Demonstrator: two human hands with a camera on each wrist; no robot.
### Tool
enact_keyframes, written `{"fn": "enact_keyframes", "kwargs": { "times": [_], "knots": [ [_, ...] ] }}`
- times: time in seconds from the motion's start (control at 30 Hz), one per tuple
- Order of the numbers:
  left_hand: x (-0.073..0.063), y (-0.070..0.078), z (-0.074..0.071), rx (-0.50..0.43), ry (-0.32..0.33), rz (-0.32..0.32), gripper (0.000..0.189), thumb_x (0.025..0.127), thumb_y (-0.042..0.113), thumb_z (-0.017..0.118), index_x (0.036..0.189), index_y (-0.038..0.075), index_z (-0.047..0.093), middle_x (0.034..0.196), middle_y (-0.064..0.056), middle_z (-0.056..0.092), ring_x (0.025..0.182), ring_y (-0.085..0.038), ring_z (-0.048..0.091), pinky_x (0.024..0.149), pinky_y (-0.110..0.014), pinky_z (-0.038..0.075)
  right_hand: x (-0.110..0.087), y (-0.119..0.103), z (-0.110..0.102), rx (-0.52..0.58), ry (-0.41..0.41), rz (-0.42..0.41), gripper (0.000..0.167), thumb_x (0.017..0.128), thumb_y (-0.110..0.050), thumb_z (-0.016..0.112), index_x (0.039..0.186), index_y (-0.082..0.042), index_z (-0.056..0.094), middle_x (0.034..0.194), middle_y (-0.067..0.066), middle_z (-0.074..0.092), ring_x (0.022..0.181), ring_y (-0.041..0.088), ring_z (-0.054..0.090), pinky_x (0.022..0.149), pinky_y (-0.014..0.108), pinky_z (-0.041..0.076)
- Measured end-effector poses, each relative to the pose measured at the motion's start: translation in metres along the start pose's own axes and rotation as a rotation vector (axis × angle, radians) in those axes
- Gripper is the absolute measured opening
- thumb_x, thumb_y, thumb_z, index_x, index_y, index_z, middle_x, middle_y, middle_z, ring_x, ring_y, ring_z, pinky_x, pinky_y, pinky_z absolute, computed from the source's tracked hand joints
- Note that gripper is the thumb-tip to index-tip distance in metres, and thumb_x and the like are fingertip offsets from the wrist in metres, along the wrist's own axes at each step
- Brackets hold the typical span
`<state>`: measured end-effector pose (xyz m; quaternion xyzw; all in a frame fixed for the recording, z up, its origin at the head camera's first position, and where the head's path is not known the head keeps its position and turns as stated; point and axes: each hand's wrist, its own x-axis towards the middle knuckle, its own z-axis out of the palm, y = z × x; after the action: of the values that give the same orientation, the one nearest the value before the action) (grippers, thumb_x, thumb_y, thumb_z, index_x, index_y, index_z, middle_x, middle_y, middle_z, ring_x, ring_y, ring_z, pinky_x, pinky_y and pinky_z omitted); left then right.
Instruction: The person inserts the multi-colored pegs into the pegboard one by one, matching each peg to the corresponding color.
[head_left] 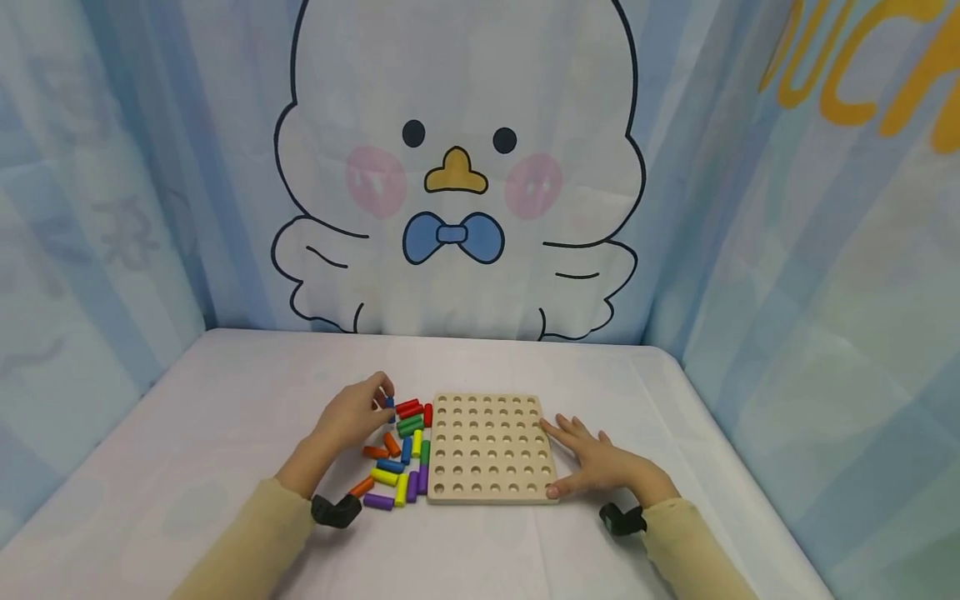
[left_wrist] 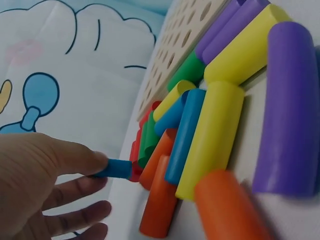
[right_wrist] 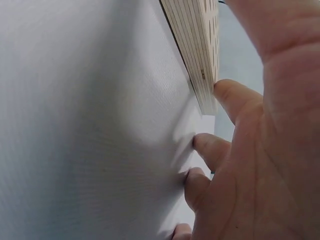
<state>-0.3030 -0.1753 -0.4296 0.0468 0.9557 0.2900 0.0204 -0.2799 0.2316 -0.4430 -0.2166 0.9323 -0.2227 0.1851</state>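
the left hand (head_left: pixel 356 414) pinches a blue peg (head_left: pixel 391 411) between thumb and forefinger, its remaining fingers loosely bent and clear of the pinch; the peg stands roughly on end just left of the red pegs (head_left: pixel 408 406), and whether its lower end touches the table cannot be told. the right hand (head_left: pixel 600 462) lies spread at the opposite side of the wooden board (head_left: pixel 487 500), pinching nothing: forefinger and thumb touch the board's right side, and in the right wrist view the other fingertips rest on the table (head_left: pixel 187 433). the board lies flat between the two hands, its holes showing no peg. along its left side lie loose pegs, among them the green pegs (head_left: pixel 410 426), the orange pegs (head_left: pixel 392 444), the yellow pegs (head_left: pixel 385 477) and the purple pegs (head_left: pixel 378 502), some directly beside the board's edge. the step in hand appears to be the pick-up of a single peg, with the right hand probably steadying the board. the next move seems to call for lifting the peg over its neighbours, keeping it upright, and lining its lower end up with a hole while the board stays put.
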Motion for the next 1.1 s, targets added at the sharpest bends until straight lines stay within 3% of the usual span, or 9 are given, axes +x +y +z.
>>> {"fn": "enact_keyframes", "kwargs": {
  "times": [0.17, 0.33, 0.5, 0.77, 1.1],
  "knots": [
    [0.003, 0.01, 0.006, -0.026, 0.078, 0.011, 0.026, 0.097, 0.022, 0.073, 0.117, 0.015, 0.059, 0.114, -0.009, 0.07, 0.094, -0.023, 0.063, 0.087, -0.041, 0.058, 0.002, 0.002, 0.001, -0.004, 0.0, 0.01, 0.117, 0.076, -0.06, 0.085, 0.166, -0.019, 0.021, 0.171, 0.026, 0.009, 0.156, 0.051, 0.001, 0.118, 0.076, 0.001],
    [0.01, 0.017, 0.013, -0.04, 0.146, 0.034, 0.024, 0.097, 0.025, 0.073, 0.115, 0.017, 0.059, 0.11, -0.006, 0.071, 0.092, -0.021, 0.064, 0.086, -0.039, 0.058, 0.002, 0.004, 0.001, -0.001, 0.009, 0.002, 0.118, 0.076, -0.06, 0.084, 0.166, -0.019, 0.021, 0.17, 0.027, 0.009, 0.156, 0.052, 0.001, 0.117, 0.077, 0.001],
    [0.015, 0.021, 0.022, -0.023, 0.167, 0.059, 0.02, 0.097, 0.026, 0.074, 0.11, 0.017, 0.061, 0.101, -0.002, 0.071, 0.086, -0.018, 0.061, 0.081, -0.035, 0.058, 0.003, 0.006, 0.002, 0.002, 0.006, 0.003, 0.117, 0.076, -0.061, 0.084, 0.166, -0.02, 0.021, 0.171, 0.025, 0.008, 0.157, 0.05, 0.0, 0.118, 0.075, 0.0],
    [0.024, 0.03, 0.03, 0.011, 0.212, 0.09, 0.017, 0.098, 0.027, 0.073, 0.108, 0.017, 0.063, 0.105, -0.002, 0.072, 0.086, -0.018, 0.06, 0.082, -0.036, 0.055, 0.005, 0.005, 0.003, 0.05, 0.003, -0.003, 0.118, 0.075, -0.059, 0.086, 0.165, -0.018, 0.022, 0.17, 0.028, 0.008, 0.156, 0.052, 0.0, 0.116, 0.078, -0.001],
    [0.029, 0.038, 0.039, 0.011, 0.245, 0.127, 0.015, 0.098, 0.024, 0.072, 0.109, 0.017, 0.065, 0.108, -0.003, 0.073, 0.086, -0.019, 0.061, 0.081, -0.037, 0.056, 0.004, -0.004, -0.001, 0.044, 0.001, 0.078, 0.117, 0.072, -0.052, 0.091, 0.164, -0.02, 0.026, 0.171, 0.025, 0.012, 0.156, 0.053, 0.001, 0.116, 0.078, 0.003]
  ]
}}
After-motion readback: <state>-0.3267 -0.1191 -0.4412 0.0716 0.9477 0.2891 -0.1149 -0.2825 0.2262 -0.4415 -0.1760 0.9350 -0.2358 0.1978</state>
